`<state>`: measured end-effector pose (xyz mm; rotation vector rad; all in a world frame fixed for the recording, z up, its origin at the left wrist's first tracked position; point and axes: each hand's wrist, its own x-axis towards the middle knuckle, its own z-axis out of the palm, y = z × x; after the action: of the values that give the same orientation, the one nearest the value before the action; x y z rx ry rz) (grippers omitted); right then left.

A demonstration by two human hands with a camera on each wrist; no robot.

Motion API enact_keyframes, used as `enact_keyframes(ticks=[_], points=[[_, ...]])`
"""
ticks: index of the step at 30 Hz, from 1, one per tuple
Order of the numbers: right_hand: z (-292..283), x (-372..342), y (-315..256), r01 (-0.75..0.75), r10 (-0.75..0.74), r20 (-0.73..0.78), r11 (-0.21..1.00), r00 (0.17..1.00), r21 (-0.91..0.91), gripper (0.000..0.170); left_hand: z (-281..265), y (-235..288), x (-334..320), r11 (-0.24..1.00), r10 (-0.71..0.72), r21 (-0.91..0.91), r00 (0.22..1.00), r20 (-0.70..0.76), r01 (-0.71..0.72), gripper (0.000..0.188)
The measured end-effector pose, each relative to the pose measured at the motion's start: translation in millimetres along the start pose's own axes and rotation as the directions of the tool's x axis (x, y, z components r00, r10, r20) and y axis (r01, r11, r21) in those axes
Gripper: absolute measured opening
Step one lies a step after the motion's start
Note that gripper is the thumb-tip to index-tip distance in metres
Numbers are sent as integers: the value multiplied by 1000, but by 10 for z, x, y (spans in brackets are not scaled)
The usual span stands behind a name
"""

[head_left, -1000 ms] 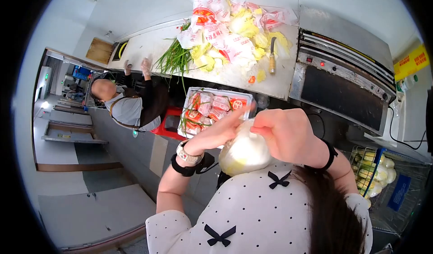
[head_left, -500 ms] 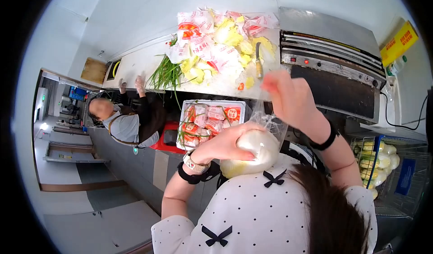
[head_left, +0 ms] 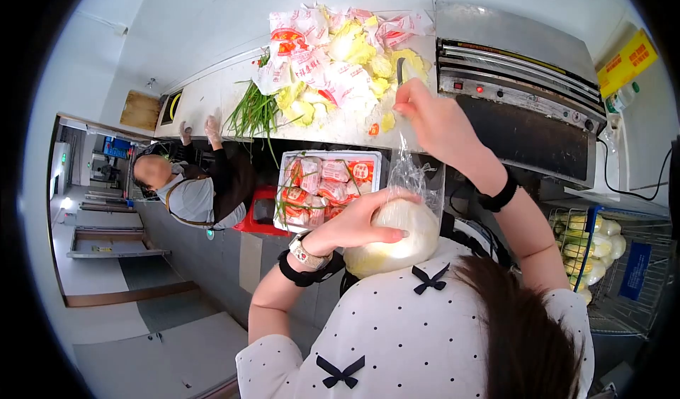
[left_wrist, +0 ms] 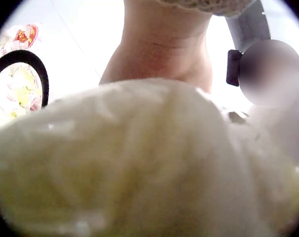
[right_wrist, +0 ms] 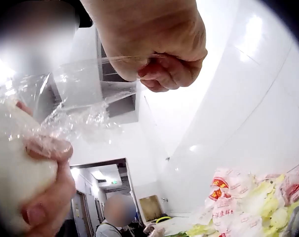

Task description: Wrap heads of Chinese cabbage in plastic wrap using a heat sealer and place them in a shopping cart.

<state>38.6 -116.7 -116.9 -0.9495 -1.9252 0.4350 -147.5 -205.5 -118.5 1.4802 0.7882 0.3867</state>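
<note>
A pale Chinese cabbage [head_left: 419,223] in a clear plastic bag [head_left: 405,176] lies against the person's chest in the head view. The left hand [head_left: 358,222] grips it, thumb across its near side. Farther forward, the right hand [head_left: 446,126] pinches the end of the bag, and the plastic stretches between hand and cabbage. Curled fingers of the right hand [right_wrist: 164,59] show in the right wrist view, with thin plastic running from them. Up close, the wrapped cabbage [left_wrist: 139,163] fills the lower left wrist view and hides the left fingers.
Ahead is a counter [head_left: 212,112] with a knife [head_left: 400,72], loose cabbage leaves [head_left: 350,45], printed wrappers [head_left: 297,31] and green stalks [head_left: 253,112]. Below it sits a white crate [head_left: 278,215] of wrapped packs. An oven [head_left: 510,126] and a wire cart [head_left: 644,314] with cabbages stand right. Another person [head_left: 191,194] stands left.
The right hand has moved from close beside the left hand, forward and away from the cabbage, drawing the bag's end out. The left hand has shifted its hold on the cabbage, thumb now across it.
</note>
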Motion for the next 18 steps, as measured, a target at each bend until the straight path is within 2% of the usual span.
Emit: enact_keyframes(ticks=[2, 3, 5, 8, 9, 10, 12, 15, 17, 18], points=[[75, -24, 20, -40, 42, 52, 998, 998, -37, 14, -21, 21, 24, 988, -83, -129, 997, 11, 84, 45], [96, -32, 9, -72, 79, 97, 994, 992, -78, 14, -33, 20, 58, 997, -45, -67, 999, 5, 46, 43], [163, -44, 27, -46, 51, 101, 998, 994, -53, 14, 22, 65, 71, 994, 4, 110, 999, -41, 0, 38], [204, -59, 75, -40, 50, 123, 995, 991, -87, 14, 105, 51, 82, 990, -74, 110, 990, -121, 87, 35], [239, -124, 78, -55, 69, 142, 994, 988, -98, 15, 115, 89, 69, 982, -187, -28, 976, -108, 185, 35], [278, -174, 91, -53, 64, 148, 996, 987, -75, 15, 117, -9, 58, 969, -187, -178, 978, -91, 168, 36], [360, -205, 146, -32, 37, 139, 999, 990, -36, 15, 147, 35, 55, 929, -239, -314, 965, -107, 195, 35], [581, -312, 194, -104, 106, 243, 994, 964, -20, 14, 178, 60, 47, 871, -280, -457, 946, -161, 180, 33], [714, -406, 183, -178, 153, 325, 983, 933, 48, 13, 207, 24, 9, 844, -366, -490, 901, -232, 216, 35], [774, -441, 182, -186, 155, 314, 980, 937, 74, 14, 217, 2, -1, 829, -407, -508, 874, -264, 233, 36]])
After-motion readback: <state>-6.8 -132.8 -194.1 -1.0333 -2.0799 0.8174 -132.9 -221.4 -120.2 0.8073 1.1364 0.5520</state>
